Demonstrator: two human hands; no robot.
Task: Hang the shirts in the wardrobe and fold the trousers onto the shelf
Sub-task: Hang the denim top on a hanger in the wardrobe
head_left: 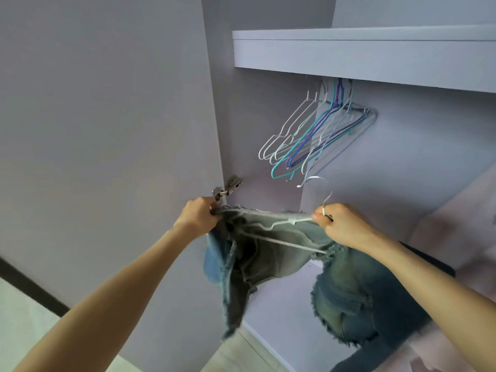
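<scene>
A blue-grey denim shirt (271, 253) with frayed edges hangs between my hands in front of the open wardrobe. My left hand (200, 214) grips its left shoulder edge. My right hand (338, 224) pinches the neck of a white wire hanger (284, 224) together with the shirt's right side. The hanger lies inside the garment, its hook sticking up above my right fingers. More frayed denim (349, 299) droops below my right forearm.
Several empty wire hangers (314, 135), white, teal and purple, hang bunched on the rail under the upper shelf (362, 57). The open wardrobe door (107, 116) stands on the left, its hinge (228, 187) just above my left hand. Pale floor lies below.
</scene>
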